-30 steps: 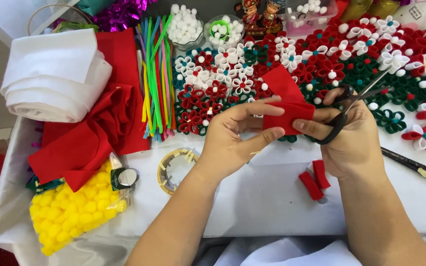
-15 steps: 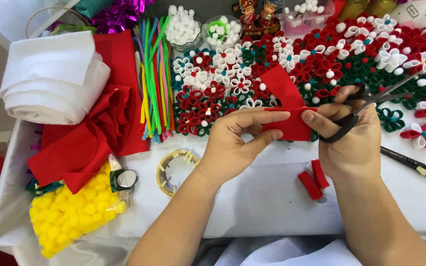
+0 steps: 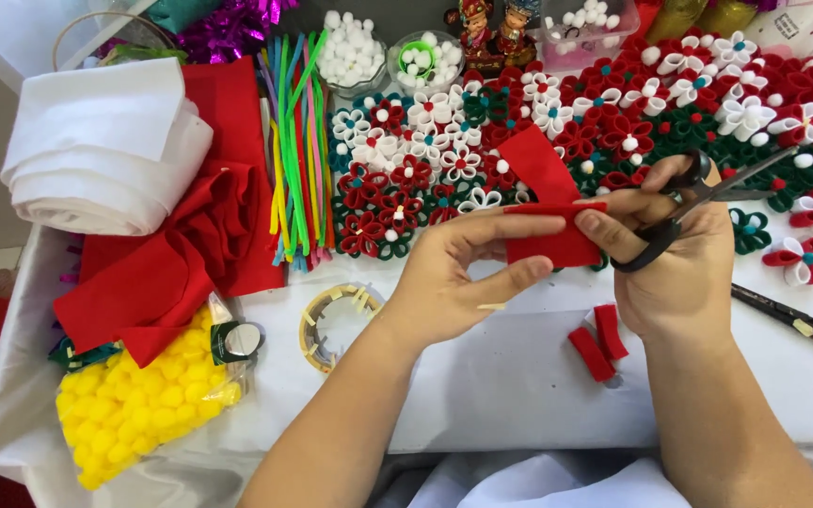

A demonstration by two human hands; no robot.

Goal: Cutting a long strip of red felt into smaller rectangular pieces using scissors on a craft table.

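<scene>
I see my left hand (image 3: 449,282) pinching one red felt piece (image 3: 549,221); my right hand (image 3: 675,273) grips one pair of scissors (image 3: 698,193); two red offcuts (image 3: 599,341) lie on the tabletop (image 3: 482,376).

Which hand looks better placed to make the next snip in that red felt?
The right hand, probably. It has the scissors looped on its fingers, blades pointing away from the felt, so it would only need to swing them round. The left hand is busy pinching the felt flat.

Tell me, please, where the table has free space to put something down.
Bare white table lies between the tape ring and the two cut red strips, under the forearms. Another patch sits right of the strips, below the utility knife. The back, packed with felt flowers, is crowded.
</scene>
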